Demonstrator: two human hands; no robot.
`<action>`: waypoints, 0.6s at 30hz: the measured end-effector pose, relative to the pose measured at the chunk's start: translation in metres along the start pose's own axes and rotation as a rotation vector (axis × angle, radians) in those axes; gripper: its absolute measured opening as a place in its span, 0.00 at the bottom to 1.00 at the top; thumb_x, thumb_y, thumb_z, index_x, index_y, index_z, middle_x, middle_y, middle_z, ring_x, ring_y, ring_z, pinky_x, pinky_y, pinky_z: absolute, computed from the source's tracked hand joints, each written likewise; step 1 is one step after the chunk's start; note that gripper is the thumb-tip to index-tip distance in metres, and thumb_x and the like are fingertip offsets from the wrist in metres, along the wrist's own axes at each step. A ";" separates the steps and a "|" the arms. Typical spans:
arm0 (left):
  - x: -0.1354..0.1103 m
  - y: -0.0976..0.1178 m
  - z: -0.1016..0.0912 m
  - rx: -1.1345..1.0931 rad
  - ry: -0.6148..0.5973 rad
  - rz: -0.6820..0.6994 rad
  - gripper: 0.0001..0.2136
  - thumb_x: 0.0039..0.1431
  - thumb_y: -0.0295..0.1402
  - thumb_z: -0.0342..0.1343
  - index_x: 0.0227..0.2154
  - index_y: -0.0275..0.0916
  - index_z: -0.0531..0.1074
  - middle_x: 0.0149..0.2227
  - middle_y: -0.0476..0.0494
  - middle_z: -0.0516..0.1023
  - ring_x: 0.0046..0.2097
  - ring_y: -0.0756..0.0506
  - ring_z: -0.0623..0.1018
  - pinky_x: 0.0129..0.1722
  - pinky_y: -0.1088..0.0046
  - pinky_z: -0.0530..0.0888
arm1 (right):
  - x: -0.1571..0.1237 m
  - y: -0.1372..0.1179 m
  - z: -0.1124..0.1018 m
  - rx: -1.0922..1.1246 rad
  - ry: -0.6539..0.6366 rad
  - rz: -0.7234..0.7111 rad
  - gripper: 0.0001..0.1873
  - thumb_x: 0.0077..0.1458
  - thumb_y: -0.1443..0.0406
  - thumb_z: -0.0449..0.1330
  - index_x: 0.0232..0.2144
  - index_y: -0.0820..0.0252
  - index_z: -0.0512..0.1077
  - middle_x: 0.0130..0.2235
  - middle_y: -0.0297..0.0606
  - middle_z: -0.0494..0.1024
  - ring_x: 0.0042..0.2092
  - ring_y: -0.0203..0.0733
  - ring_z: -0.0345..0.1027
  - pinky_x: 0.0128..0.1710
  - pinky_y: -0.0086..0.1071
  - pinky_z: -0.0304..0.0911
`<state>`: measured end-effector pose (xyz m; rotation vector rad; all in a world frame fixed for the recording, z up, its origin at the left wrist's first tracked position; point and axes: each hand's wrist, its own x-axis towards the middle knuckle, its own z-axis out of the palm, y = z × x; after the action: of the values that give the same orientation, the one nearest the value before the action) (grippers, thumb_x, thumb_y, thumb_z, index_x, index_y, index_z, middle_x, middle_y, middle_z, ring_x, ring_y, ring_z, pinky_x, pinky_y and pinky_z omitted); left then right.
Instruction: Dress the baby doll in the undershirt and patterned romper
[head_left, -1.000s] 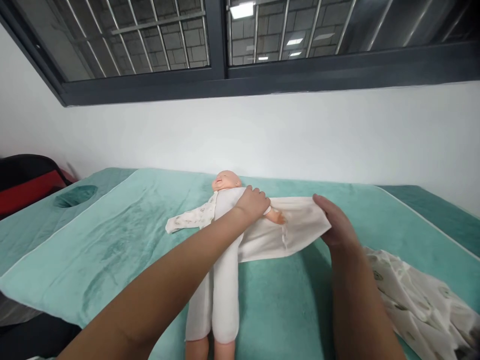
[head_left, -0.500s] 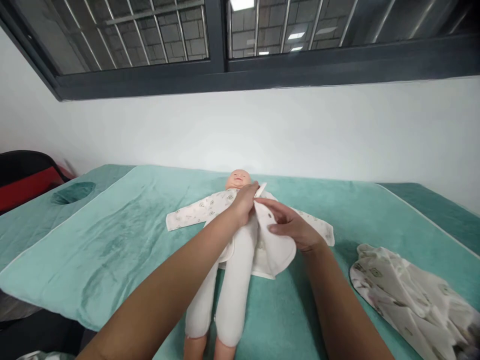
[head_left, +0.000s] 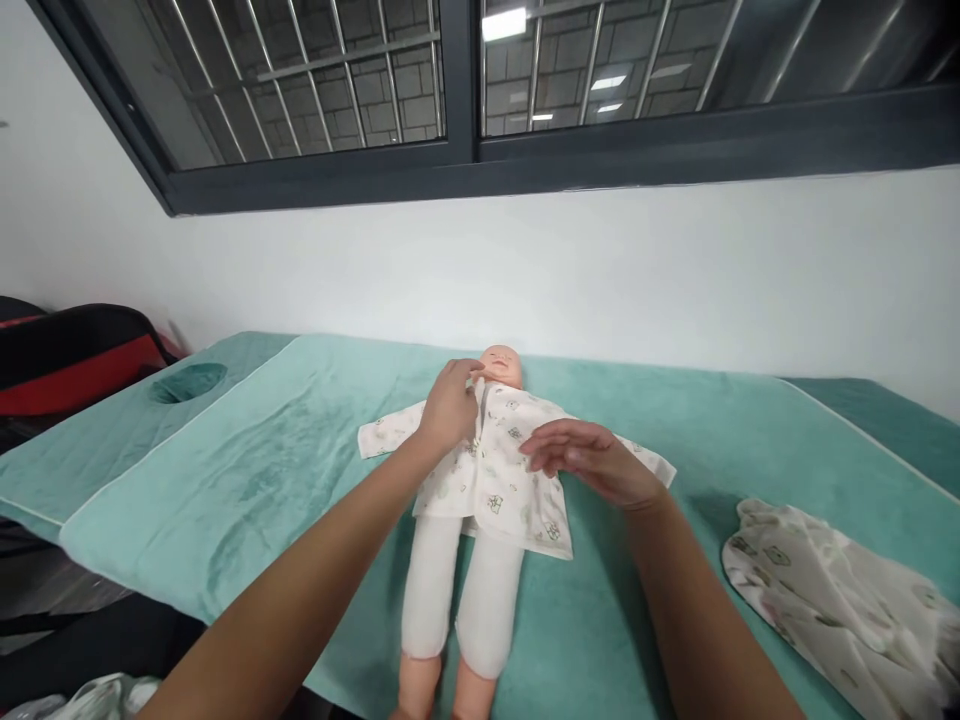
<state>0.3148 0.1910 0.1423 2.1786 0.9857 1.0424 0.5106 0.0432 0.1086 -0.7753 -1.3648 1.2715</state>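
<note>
A baby doll (head_left: 501, 366) lies on its back on a teal towel (head_left: 247, 470), head toward the wall. It wears a white printed jacket (head_left: 504, 480) closed over its chest, with white cloth legs below. My left hand (head_left: 448, 408) pinches the jacket's collar edge near the doll's neck. My right hand (head_left: 592, 462) hovers flat, fingers stretched out, just above the jacket's right side and the doll's sleeve.
A crumpled printed cloth (head_left: 832, 595) lies at the right on the teal bed. A round face hole (head_left: 187, 382) sits at the bed's left end. A black and red bag (head_left: 75, 355) stands at far left. A white wall and dark window frame rise behind.
My right hand folded the jacket's right flap across the doll's chest and let go. My left hand shifted up to the collar. The jacket now lies closed.
</note>
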 end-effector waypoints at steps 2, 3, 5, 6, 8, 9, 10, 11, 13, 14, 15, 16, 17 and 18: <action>-0.014 -0.013 -0.012 0.053 0.040 -0.015 0.12 0.59 0.27 0.49 0.44 0.39 0.72 0.48 0.40 0.75 0.48 0.43 0.75 0.50 0.63 0.71 | -0.005 -0.004 -0.007 -0.090 0.073 0.082 0.18 0.61 0.53 0.60 0.37 0.63 0.78 0.38 0.47 0.83 0.35 0.40 0.77 0.32 0.29 0.65; -0.023 -0.020 -0.019 0.080 0.044 -0.062 0.10 0.61 0.30 0.49 0.43 0.39 0.72 0.45 0.41 0.77 0.45 0.43 0.76 0.49 0.62 0.72 | -0.008 -0.006 -0.010 -0.160 0.056 0.179 0.23 0.63 0.50 0.56 0.33 0.64 0.78 0.33 0.46 0.82 0.31 0.39 0.76 0.27 0.27 0.62; -0.044 -0.034 -0.033 0.069 -0.014 -0.222 0.11 0.63 0.38 0.49 0.39 0.39 0.73 0.37 0.42 0.79 0.40 0.42 0.77 0.46 0.61 0.73 | -0.012 -0.007 -0.016 -0.324 -0.028 0.438 0.34 0.64 0.45 0.47 0.29 0.66 0.77 0.27 0.47 0.81 0.24 0.38 0.74 0.19 0.26 0.52; -0.054 -0.040 -0.037 0.031 -0.070 -0.298 0.14 0.63 0.43 0.49 0.38 0.39 0.74 0.33 0.43 0.79 0.38 0.41 0.78 0.45 0.61 0.74 | -0.013 -0.005 -0.018 -0.398 -0.060 0.566 0.37 0.64 0.42 0.44 0.28 0.66 0.76 0.25 0.47 0.80 0.22 0.39 0.72 0.17 0.27 0.48; -0.072 -0.048 -0.041 -0.072 -0.171 -0.374 0.18 0.63 0.48 0.49 0.38 0.40 0.76 0.34 0.43 0.81 0.40 0.40 0.80 0.45 0.64 0.75 | -0.012 0.002 -0.018 -0.507 -0.056 0.716 0.39 0.61 0.39 0.42 0.29 0.65 0.75 0.23 0.44 0.78 0.19 0.38 0.69 0.16 0.28 0.45; -0.079 -0.049 -0.040 -0.150 -0.207 -0.382 0.20 0.63 0.49 0.48 0.40 0.41 0.77 0.37 0.42 0.81 0.44 0.40 0.80 0.46 0.65 0.75 | -0.010 0.007 -0.017 -0.561 -0.019 0.713 0.38 0.60 0.38 0.43 0.27 0.64 0.74 0.22 0.42 0.77 0.19 0.37 0.68 0.17 0.28 0.46; -0.084 -0.049 -0.037 -0.244 -0.234 -0.378 0.21 0.64 0.50 0.48 0.44 0.41 0.77 0.42 0.42 0.82 0.49 0.40 0.80 0.49 0.67 0.75 | -0.008 0.013 -0.014 -0.620 0.036 0.661 0.36 0.60 0.39 0.44 0.25 0.63 0.72 0.21 0.39 0.75 0.19 0.37 0.66 0.19 0.29 0.49; -0.087 -0.048 -0.033 -0.349 -0.252 -0.377 0.21 0.63 0.51 0.49 0.48 0.42 0.76 0.47 0.43 0.81 0.53 0.40 0.78 0.51 0.69 0.74 | -0.005 0.019 -0.012 -0.678 0.113 0.569 0.33 0.60 0.40 0.46 0.22 0.61 0.69 0.20 0.36 0.72 0.20 0.36 0.64 0.22 0.30 0.52; -0.086 -0.043 -0.021 -0.586 -0.271 -0.393 0.25 0.61 0.51 0.53 0.56 0.43 0.71 0.55 0.42 0.77 0.58 0.40 0.74 0.54 0.68 0.73 | 0.002 0.030 -0.007 -0.775 0.305 0.351 0.30 0.60 0.44 0.50 0.18 0.58 0.63 0.20 0.33 0.67 0.24 0.37 0.60 0.28 0.33 0.55; -0.084 -0.041 -0.013 -0.683 -0.268 -0.401 0.27 0.60 0.51 0.54 0.58 0.42 0.69 0.58 0.40 0.75 0.59 0.39 0.73 0.55 0.66 0.72 | 0.005 0.034 -0.005 -0.805 0.393 0.267 0.28 0.60 0.45 0.51 0.17 0.57 0.61 0.21 0.32 0.66 0.26 0.38 0.60 0.31 0.34 0.56; -0.081 -0.040 -0.005 -0.742 -0.253 -0.408 0.28 0.60 0.51 0.55 0.59 0.41 0.68 0.59 0.39 0.73 0.59 0.38 0.73 0.56 0.64 0.72 | 0.007 0.037 -0.004 -0.817 0.466 0.207 0.27 0.59 0.46 0.52 0.18 0.57 0.60 0.23 0.32 0.66 0.29 0.39 0.59 0.34 0.34 0.56; -0.076 -0.039 0.003 -0.767 -0.227 -0.413 0.28 0.60 0.51 0.54 0.59 0.40 0.68 0.59 0.37 0.73 0.59 0.37 0.73 0.57 0.62 0.71 | 0.009 0.040 -0.005 -0.815 0.520 0.166 0.24 0.59 0.47 0.52 0.20 0.56 0.61 0.25 0.33 0.67 0.32 0.41 0.60 0.36 0.35 0.57; -0.072 -0.040 0.011 -0.752 -0.191 -0.408 0.28 0.61 0.51 0.53 0.58 0.39 0.69 0.59 0.36 0.73 0.59 0.37 0.73 0.58 0.60 0.70 | 0.010 0.042 -0.006 -0.806 0.556 0.140 0.22 0.59 0.47 0.52 0.22 0.56 0.62 0.28 0.34 0.68 0.35 0.42 0.60 0.39 0.36 0.57; -0.067 -0.042 0.018 -0.707 -0.146 -0.397 0.26 0.62 0.51 0.52 0.55 0.38 0.71 0.57 0.35 0.74 0.59 0.36 0.73 0.59 0.58 0.69 | 0.011 0.044 -0.008 -0.793 0.576 0.126 0.20 0.58 0.48 0.52 0.25 0.56 0.64 0.31 0.34 0.69 0.38 0.43 0.61 0.42 0.36 0.58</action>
<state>0.2840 0.1601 0.0735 1.3910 0.7786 0.8527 0.5073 0.0650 0.0685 -1.6426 -1.3232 0.4748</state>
